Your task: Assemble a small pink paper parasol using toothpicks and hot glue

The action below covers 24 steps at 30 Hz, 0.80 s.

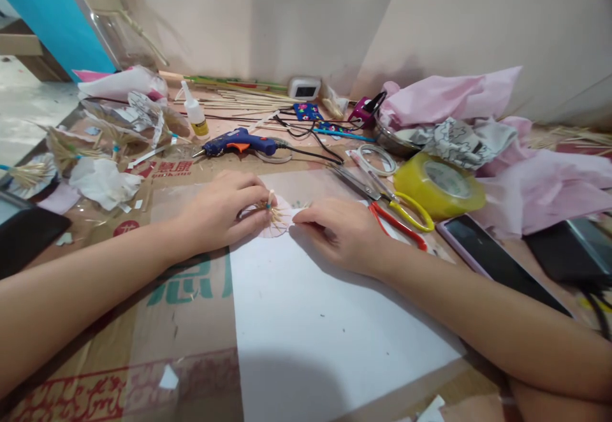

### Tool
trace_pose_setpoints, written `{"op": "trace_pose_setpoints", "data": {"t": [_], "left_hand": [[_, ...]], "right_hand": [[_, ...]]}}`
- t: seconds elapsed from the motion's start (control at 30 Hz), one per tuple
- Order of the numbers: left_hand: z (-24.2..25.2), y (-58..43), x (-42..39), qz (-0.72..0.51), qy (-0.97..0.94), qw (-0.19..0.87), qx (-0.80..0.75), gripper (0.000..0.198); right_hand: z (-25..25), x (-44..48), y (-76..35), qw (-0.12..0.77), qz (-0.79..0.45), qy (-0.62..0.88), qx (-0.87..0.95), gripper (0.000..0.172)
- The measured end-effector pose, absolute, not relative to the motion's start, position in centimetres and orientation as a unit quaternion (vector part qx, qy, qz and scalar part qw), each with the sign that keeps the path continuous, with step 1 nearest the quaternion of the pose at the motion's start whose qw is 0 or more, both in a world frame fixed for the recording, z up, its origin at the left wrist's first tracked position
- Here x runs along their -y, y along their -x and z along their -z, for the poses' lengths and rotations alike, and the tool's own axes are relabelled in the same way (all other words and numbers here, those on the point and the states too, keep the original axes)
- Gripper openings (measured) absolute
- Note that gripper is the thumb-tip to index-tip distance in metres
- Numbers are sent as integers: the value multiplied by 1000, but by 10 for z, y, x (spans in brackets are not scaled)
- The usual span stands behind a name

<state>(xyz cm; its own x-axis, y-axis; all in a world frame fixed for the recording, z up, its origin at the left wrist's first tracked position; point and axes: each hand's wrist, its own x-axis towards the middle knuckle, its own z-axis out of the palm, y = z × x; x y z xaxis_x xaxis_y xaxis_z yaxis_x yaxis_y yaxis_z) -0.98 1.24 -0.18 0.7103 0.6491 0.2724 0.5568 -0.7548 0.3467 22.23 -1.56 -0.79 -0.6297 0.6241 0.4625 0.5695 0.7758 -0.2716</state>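
Observation:
A small pink paper disc with thin wooden sticks fanned over it, a tiny paper umbrella (277, 219), lies at the top edge of a white sheet (310, 320). My left hand (224, 208) curls around its left side and pinches the hub of the sticks. My right hand (342, 231) rests on the sheet just to the right, its fingertips pressed together on the disc's edge and on a thin stick.
Flattened cardboard (186, 282) covers the table. A blue glue gun (239, 143), a glue bottle (195, 113), scissors (387, 205), a yellow tape roll (440, 186), two phones (497, 262), pink tissue paper (540, 180) and more stick-and-paper pieces (71, 154) lie around.

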Motion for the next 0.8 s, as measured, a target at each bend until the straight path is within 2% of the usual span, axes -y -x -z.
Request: {"op": "trace_pose_setpoints", "data": {"t": [0.27, 0.57, 0.8], "left_hand": [[3, 10, -12, -197, -918, 112, -326, 28], [4, 9, -11, -197, -917, 106, -331, 26], [5, 11, -10, -198, -927, 67, -312, 22]], "right_hand": [[10, 23, -217, 259, 17, 322, 910, 24], [9, 13, -219, 250, -156, 370, 881, 17], [10, 14, -219, 231, -108, 354, 900, 20]]}}
